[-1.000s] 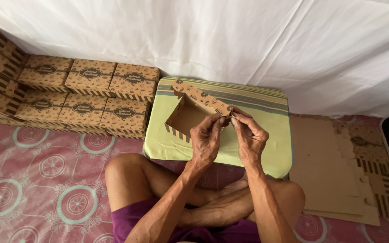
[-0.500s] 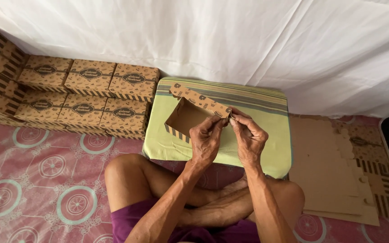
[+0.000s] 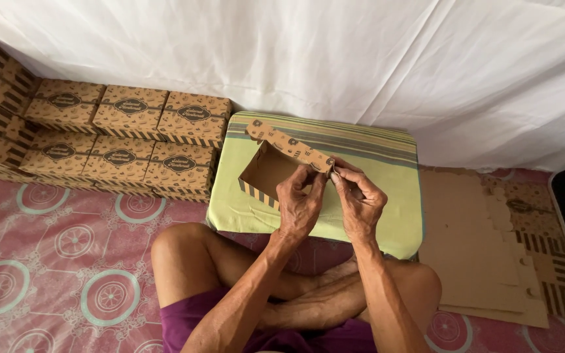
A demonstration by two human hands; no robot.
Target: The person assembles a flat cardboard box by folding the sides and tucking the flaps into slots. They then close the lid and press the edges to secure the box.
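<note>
Left hand [image 3: 300, 208] and right hand [image 3: 359, 204] both pinch the half-folded brown printed cardboard box [image 3: 276, 168] above the green striped cushion [image 3: 387, 216]. Risk: corner tab buckling under uneven finger pressure.

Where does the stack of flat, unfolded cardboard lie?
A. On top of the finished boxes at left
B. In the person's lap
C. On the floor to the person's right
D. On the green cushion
C: the flat cardboard lies on the floor right of the cushion, while both hands fold a box over the cushion.
</note>
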